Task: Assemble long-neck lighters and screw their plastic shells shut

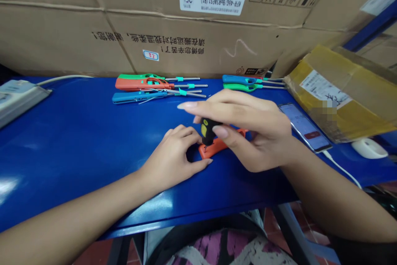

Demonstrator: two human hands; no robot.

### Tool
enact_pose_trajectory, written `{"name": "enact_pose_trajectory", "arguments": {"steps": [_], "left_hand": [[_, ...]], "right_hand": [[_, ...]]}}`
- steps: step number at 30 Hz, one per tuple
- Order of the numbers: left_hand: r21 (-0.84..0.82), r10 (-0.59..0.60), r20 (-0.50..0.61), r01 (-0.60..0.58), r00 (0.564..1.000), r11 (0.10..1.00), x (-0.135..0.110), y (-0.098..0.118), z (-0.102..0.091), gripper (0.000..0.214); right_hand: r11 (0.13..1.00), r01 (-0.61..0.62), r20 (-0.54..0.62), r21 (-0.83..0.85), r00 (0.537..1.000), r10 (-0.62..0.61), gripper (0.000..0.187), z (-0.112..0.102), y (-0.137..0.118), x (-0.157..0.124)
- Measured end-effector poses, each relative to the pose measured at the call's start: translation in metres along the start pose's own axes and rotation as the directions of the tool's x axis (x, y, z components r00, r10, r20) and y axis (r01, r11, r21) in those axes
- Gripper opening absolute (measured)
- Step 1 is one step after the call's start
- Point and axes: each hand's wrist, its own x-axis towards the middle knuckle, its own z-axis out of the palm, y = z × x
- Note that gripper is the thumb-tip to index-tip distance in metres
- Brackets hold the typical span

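Observation:
An orange gas lighter lies flat on the blue table in front of me. My left hand grips its left end between thumb and fingers, pressing it against the tabletop. In my right hand is a short black screwdriver with yellow marks, held upright by the fingertips. Its thin tip meets the lighter's handle near the left end; whether it sits in a screw I cannot tell. My right hand hides the far end of the lighter.
Several long-nosed lighters lie at the back left, with more lighters to their right. A phone on a cable, a white mouse and a yellow-taped carton occupy the right. A power strip stands left; a large cardboard box walls the back.

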Motion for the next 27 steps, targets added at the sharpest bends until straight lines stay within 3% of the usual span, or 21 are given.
{"name": "enact_pose_trajectory", "arguments": {"steps": [3, 8, 12, 14, 18, 23, 27], "left_hand": [[0.001, -0.013, -0.014, 0.013, 1.000, 1.000, -0.0002, -0.0006, 0.0008, 0.019], [0.007, 0.021, -0.008, -0.021, 1.000, 1.000, 0.0000, -0.0016, 0.0011, 0.022], [0.006, -0.005, -0.003, 0.005, 1.000, 1.000, -0.0001, -0.0008, 0.0003, 0.020], [0.005, -0.006, -0.008, 0.006, 1.000, 1.000, -0.0001, -0.0005, 0.0002, 0.020], [0.002, 0.025, -0.005, -0.025, 1.000, 1.000, 0.0003, -0.0014, 0.0005, 0.023], [-0.009, -0.005, 0.019, 0.005, 1.000, 1.000, 0.0001, -0.0024, 0.0009, 0.020], [0.001, 0.013, -0.001, -0.013, 1.000, 1.000, 0.0001, -0.0024, 0.0013, 0.023]], "right_hand": [[0.999, -0.009, -0.063, -0.041, 0.998, 0.006, 0.026, 0.0010, 0.0030, -0.0019], [1.000, -0.026, 0.011, 0.009, 1.000, 0.025, 0.037, 0.0009, 0.0044, -0.0033], [0.999, -0.029, -0.085, -0.025, 0.996, 0.026, 0.027, 0.0032, 0.0035, -0.0021], [0.998, -0.018, -0.108, -0.062, 0.994, 0.011, 0.030, 0.0037, 0.0044, -0.0020], [1.000, -0.019, -0.014, 0.007, 1.000, 0.019, 0.039, 0.0033, 0.0072, -0.0042], [0.997, -0.008, -0.103, -0.073, 0.995, 0.000, 0.029, 0.0037, 0.0068, -0.0034], [1.000, -0.006, -0.021, -0.023, 1.000, 0.006, 0.033, 0.0025, 0.0050, -0.0023]]}}
